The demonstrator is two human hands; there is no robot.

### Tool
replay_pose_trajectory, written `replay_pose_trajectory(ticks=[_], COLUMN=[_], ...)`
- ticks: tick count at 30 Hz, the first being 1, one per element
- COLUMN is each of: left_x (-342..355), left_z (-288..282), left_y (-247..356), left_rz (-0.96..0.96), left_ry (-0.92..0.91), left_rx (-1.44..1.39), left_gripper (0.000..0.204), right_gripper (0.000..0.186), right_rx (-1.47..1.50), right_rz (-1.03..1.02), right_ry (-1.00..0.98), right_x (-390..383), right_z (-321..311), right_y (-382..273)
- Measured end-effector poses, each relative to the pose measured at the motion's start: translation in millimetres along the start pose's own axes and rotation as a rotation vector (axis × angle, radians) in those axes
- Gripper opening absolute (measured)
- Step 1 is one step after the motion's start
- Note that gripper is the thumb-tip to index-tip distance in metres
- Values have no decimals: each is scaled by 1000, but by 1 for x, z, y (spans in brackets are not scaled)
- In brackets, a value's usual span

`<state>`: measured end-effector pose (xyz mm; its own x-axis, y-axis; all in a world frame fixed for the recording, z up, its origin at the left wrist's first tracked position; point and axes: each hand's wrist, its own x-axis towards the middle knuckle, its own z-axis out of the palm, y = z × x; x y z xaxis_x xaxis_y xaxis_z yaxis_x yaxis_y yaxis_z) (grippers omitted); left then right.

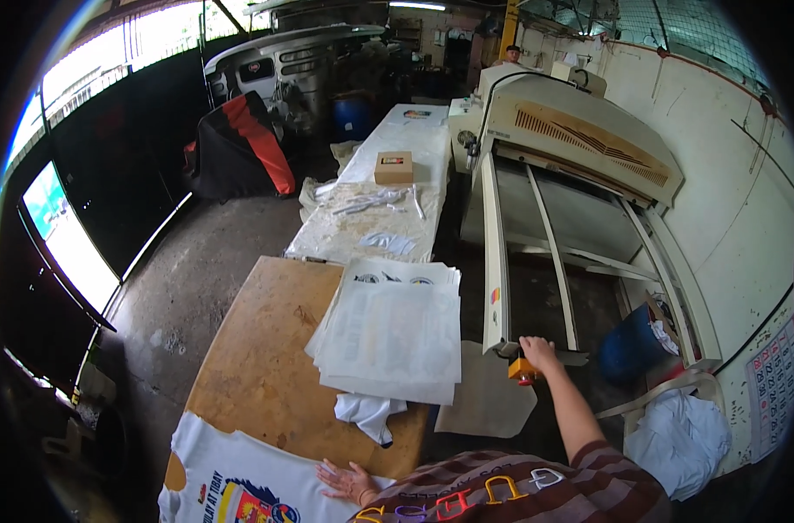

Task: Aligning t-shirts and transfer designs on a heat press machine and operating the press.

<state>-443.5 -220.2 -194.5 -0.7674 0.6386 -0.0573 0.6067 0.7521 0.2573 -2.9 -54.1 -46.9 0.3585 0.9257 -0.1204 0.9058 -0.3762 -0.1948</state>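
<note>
My left hand (345,484) lies flat with fingers spread on a white printed shirt (305,466), which is laid at the near end of the brown tabletop. The shirt bears a colourful emblem and dark lettering. My right arm reaches forward, and my right hand (539,353) is curled over the near end of the conveyor machine's frame (495,327). Just under that hand sits a yellow switch box (521,370) with a red button. A stack of translucent printed sheets (393,327) lies on the table ahead, partly covering a crumpled white cloth (366,416).
A long white table (362,196) runs onward, carrying a cardboard box (393,167) and cloth scraps. The large cream machine (580,131) stands at the right. Below it are a blue bin (628,344) and piled white cloth (680,436). Another person (512,55) is far back.
</note>
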Motion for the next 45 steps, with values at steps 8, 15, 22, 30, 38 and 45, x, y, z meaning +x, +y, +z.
replay_pose_trajectory(ticks=[8,15,22,30,38,45], left_x=[1,-6,-5,2,-3,-4], left_z=[-5,6,3,7,2,8], left_y=[-6,-8,-15,-24,-5,-10], left_rz=[15,62,112,117,113,75], left_ry=[21,71,58,131,117,93], left_rx=[-17,-37,-136,-98,-123,-44], left_gripper=[69,69,66,62,62,65], right_gripper=[59,58,56,57,49,45], right_rx=[-53,-38,-43,-135,-51,274], right_rz=[128,74,114,70,-49,-108], right_ry=[-57,-31,-113,-286,-149,58], right_x=[0,-4,11,30,93,66], right_z=[-13,-15,-12,-26,-67,-53], right_y=[17,23,26,12,47,36])
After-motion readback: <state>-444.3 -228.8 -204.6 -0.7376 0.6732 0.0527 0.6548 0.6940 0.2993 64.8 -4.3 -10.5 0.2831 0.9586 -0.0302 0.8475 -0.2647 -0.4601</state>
